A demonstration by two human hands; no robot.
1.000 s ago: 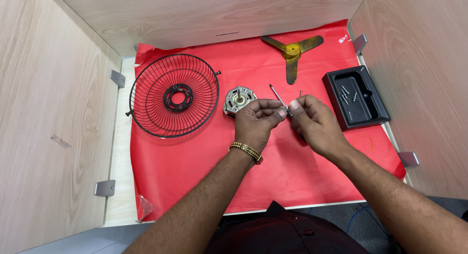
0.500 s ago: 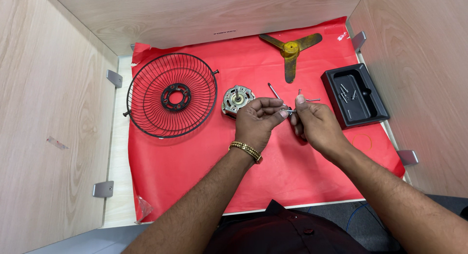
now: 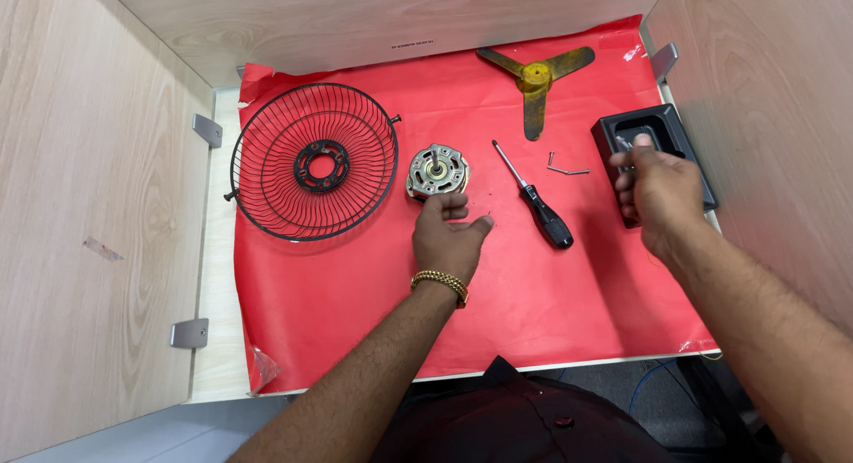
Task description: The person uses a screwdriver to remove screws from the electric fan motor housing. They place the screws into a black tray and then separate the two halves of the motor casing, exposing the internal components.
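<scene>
The fan motor (image 3: 437, 171) lies flat near the middle of the red mat (image 3: 373, 312), a round grey metal body with a ring of coppery windings showing through its casing and a short shaft end at its centre, facing up. The left hand (image 3: 447, 239) sits just at its 6 o'clock, palm down, fingers loosely curled and holding nothing, the fingertips close to the motor's rim, though contact cannot be made out; a gold bracelet (image 3: 441, 283) circles the wrist. The right hand (image 3: 659, 192) is well off at the motor's 3 o'clock, over the black plastic tray (image 3: 656, 130), fingers pinched narrowly around a small metal piece too tiny to identify. Between the two hands a screwdriver (image 3: 536, 199) with a black handle lies slantwise, its tip toward 11 o'clock, and a small bent metal pin (image 3: 563, 167) rests just at its 2 o'clock. At the motor's 9 o'clock the black wire fan guard (image 3: 313, 161) lies flat, near but apart from it. A yellow three-blade propeller (image 3: 536, 79) sits at the motor's 1 o'clock, near the mat's far edge. Light wooden walls (image 3: 98, 205) close in at 9, 12 and 3 o'clock, the tray nearly against the right one. The broadest bare stretch of mat lies toward 6 o'clock, around both forearms, down to the table's near edge
</scene>
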